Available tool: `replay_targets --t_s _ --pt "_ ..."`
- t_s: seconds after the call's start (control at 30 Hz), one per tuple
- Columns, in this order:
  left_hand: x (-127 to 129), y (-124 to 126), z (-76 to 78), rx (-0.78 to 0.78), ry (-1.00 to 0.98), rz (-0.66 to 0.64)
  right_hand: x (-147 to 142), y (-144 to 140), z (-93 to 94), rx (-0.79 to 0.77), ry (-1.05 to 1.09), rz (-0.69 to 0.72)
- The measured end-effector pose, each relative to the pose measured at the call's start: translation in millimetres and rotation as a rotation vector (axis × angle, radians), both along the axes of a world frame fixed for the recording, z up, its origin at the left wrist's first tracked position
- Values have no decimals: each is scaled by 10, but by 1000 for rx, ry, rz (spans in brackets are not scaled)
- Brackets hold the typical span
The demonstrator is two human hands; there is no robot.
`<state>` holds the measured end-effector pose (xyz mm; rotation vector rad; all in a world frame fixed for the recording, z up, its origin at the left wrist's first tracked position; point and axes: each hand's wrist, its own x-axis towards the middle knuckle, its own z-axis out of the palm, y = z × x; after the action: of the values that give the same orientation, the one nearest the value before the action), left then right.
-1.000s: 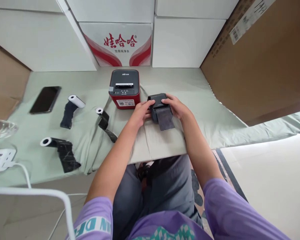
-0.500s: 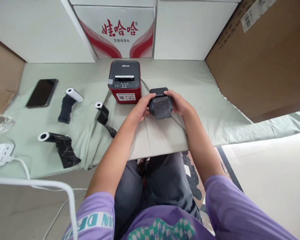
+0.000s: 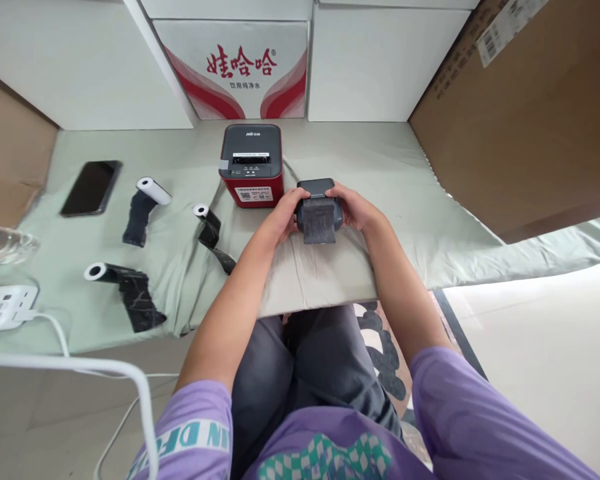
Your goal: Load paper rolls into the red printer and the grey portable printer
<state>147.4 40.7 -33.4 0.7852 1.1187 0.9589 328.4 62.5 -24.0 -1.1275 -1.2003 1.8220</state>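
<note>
Small dark printer (image 3: 319, 208) sits between both hands at the near-middle of the tabletop (image 3: 405, 173), just right of and nearer than the red-and-black printer (image 3: 251, 165). Left hand (image 3: 283, 215) presses its left side, right hand (image 3: 351, 207) its right side; both sets of fingers are curled against the casing, gripping it from opposite flanks, neither hand clearly closer. The printer's body runs far to near, with the output end facing the person. A dark strip of paper (image 3: 320, 228) hangs out of the front and lies on the green cloth. The casing is matte dark grey with rounded corners and the lid appears closed. Three paper rolls (image 3: 153, 190) with dark tails lie well apart to the left, near a phone (image 3: 91, 187).
</note>
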Motion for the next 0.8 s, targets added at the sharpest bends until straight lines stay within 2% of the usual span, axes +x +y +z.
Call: replay_targets --t_s 0.67,0.8 --pt "15 13 -47 4 -5 8 34 34 -18 -4 -15 30" --pt "9 -2 -32 39 -49 39 -28 56 -34 16 29 -83"
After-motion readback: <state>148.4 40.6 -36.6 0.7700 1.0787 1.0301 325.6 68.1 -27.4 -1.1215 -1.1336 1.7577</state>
